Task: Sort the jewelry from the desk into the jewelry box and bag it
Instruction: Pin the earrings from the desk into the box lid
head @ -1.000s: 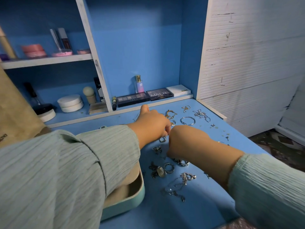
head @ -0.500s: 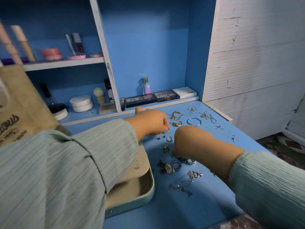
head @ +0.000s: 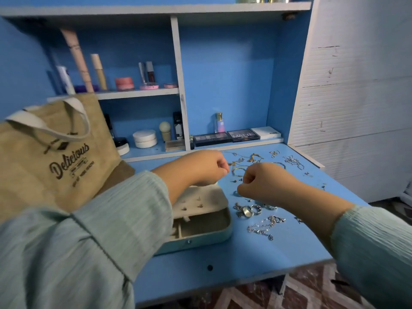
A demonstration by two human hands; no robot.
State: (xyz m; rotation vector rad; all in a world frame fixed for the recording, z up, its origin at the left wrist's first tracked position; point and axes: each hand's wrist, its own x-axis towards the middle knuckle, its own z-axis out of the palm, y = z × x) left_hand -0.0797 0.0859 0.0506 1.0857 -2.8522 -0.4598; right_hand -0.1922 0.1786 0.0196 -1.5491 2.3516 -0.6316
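Both hands are curled into loose fists above the blue table [head: 256, 253] at frame centre; whether the left hand [head: 205, 167] or right hand [head: 259, 181] pinches anything I cannot tell. Loose jewelry [head: 259, 226] lies right of the open jewelry box [head: 200, 228]. Compared with 0.5 s ago, the hands sit nearer together and the bag [head: 55, 157] shows fully.

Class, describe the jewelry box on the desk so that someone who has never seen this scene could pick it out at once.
Start at the blue desk and look to its left side, in front of the tan tote bag printed "Delicious". The jewelry box lies open there, partly under the left sleeve. It is the only pale teal case, rounded at the corners, with a cream lining and compartments; the loose jewelry lies on the desk to its right.
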